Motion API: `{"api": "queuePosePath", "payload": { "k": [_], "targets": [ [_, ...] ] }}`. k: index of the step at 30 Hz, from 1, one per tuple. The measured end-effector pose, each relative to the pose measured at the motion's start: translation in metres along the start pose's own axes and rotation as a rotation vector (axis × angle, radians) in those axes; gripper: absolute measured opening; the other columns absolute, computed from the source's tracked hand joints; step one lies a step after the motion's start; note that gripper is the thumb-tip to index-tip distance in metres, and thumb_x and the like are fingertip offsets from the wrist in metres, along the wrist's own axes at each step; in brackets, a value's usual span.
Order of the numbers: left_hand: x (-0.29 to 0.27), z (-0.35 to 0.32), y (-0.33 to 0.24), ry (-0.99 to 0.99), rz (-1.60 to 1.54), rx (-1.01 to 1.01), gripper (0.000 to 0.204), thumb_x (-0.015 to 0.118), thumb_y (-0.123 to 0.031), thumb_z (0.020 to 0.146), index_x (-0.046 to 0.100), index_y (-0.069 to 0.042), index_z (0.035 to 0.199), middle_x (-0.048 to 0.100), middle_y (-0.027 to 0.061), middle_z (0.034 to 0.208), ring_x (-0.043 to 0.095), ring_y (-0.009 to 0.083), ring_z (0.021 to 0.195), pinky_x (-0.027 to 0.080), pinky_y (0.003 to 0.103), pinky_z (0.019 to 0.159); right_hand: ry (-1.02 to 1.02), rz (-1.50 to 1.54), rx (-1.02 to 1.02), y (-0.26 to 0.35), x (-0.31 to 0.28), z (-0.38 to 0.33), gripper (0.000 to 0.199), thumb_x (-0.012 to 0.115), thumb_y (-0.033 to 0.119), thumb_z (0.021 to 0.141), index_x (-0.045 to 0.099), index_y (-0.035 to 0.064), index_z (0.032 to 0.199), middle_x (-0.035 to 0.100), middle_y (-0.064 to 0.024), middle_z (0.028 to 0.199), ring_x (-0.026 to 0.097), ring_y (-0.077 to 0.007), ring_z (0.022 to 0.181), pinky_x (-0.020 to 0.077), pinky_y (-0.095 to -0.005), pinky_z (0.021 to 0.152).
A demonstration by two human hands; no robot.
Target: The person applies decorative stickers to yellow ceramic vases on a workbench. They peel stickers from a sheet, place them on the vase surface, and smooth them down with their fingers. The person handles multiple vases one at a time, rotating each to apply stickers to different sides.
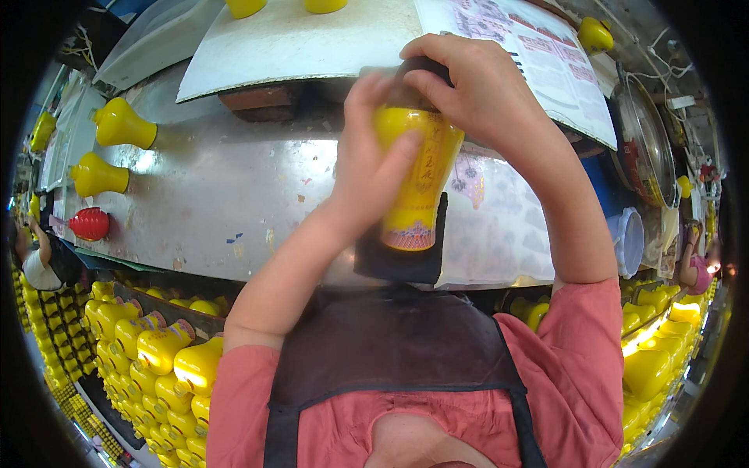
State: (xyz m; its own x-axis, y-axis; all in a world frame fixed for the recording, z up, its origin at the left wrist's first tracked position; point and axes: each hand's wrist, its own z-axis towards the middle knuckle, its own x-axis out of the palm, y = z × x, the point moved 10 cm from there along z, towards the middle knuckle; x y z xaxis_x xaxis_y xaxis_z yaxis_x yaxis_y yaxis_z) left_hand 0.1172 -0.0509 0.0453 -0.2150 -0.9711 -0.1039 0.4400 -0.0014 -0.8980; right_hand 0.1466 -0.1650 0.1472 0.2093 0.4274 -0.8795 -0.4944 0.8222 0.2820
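Observation:
A glossy yellow bottle [412,199] lies over a black cloth [402,269] at the near edge of the bench. Dark lettering runs down its side, and a purple and pink pattern rings its near end. My left hand [367,160], a little blurred, is wrapped around the bottle's left side with the thumb across its front. At the bottle's far end, my right hand [488,82] is closed on a dark, rounded piece [427,70]. That piece presses against or sits over the end of the bottle; my fingers hide most of it.
Two yellow bottles [125,125] and a red ribbed object [90,224] sit on the metal bench [226,195] at left. A raised white board [312,47] spans the back, with printed sheets [507,31]. Rows of yellow bottles [160,347] stand below. A clear tub [626,242] is at right.

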Motion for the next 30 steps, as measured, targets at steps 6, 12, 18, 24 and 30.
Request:
{"api": "queuePosePath", "payload": {
  "k": [6, 12, 18, 24, 30],
  "targets": [
    [-0.007, 0.02, 0.014, -0.098, -0.281, -0.24, 0.057, 0.066, -0.006, 0.097, 0.043, 0.0, 0.149, 0.061, 0.0153, 0.13, 0.061, 0.0246, 0.122, 0.049, 0.036, 0.108, -0.274, 0.044, -0.072, 0.01, -0.026, -0.032, 0.021, 0.07, 0.015, 0.087, 0.075, 0.0074, 0.106, 0.073, -0.0134, 0.094, 0.071, -0.0351, 0.085, 0.0577, -0.0436, 0.074],
    [-0.006, 0.022, 0.026, -0.193, -0.562, -0.378, 0.045, 0.062, 0.0, 0.101, 0.049, 0.0, 0.144, 0.062, 0.0116, 0.124, 0.063, 0.0171, 0.114, 0.053, 0.03, 0.101, -0.207, -0.141, -0.555, 0.086, 0.0, -0.096, 0.029, 0.078, 0.014, 0.073, 0.075, 0.0112, 0.102, 0.066, -0.0062, 0.093, 0.072, -0.0262, 0.095, 0.06, -0.04, 0.078],
    [-0.006, 0.007, 0.025, -0.1, -0.546, -0.338, 0.037, 0.05, -0.018, 0.111, 0.051, -0.001, 0.144, 0.059, 0.0125, 0.138, 0.057, 0.0219, 0.128, 0.044, 0.037, 0.114, -0.085, 0.084, -0.391, 0.084, 0.007, -0.095, 0.034, 0.083, 0.012, 0.074, 0.077, 0.011, 0.108, 0.072, -0.0086, 0.1, 0.074, -0.026, 0.093, 0.0608, -0.0357, 0.079],
    [0.005, -0.019, -0.015, 0.016, 0.456, 0.127, 0.069, 0.054, -0.04, 0.106, 0.034, 0.003, 0.156, 0.039, 0.0274, 0.155, 0.035, 0.0451, 0.146, 0.025, 0.052, 0.124, -0.509, 0.634, 0.31, -0.028, -0.035, -0.087, 0.021, 0.071, 0.006, 0.093, 0.072, 0.0021, 0.114, 0.077, -0.0119, 0.099, 0.074, -0.0188, 0.087, 0.058, -0.0319, 0.078],
    [0.011, -0.023, -0.006, 0.061, 0.483, 0.067, 0.088, 0.068, -0.035, 0.095, 0.022, 0.005, 0.16, 0.029, 0.0314, 0.161, 0.028, 0.0489, 0.15, 0.023, 0.055, 0.125, -0.249, 0.334, 0.216, -0.026, -0.011, -0.048, 0.024, 0.07, 0.015, 0.092, 0.073, 0.0041, 0.113, 0.075, -0.0186, 0.1, 0.073, -0.0346, 0.088, 0.0576, -0.038, 0.079]
  ]
}}
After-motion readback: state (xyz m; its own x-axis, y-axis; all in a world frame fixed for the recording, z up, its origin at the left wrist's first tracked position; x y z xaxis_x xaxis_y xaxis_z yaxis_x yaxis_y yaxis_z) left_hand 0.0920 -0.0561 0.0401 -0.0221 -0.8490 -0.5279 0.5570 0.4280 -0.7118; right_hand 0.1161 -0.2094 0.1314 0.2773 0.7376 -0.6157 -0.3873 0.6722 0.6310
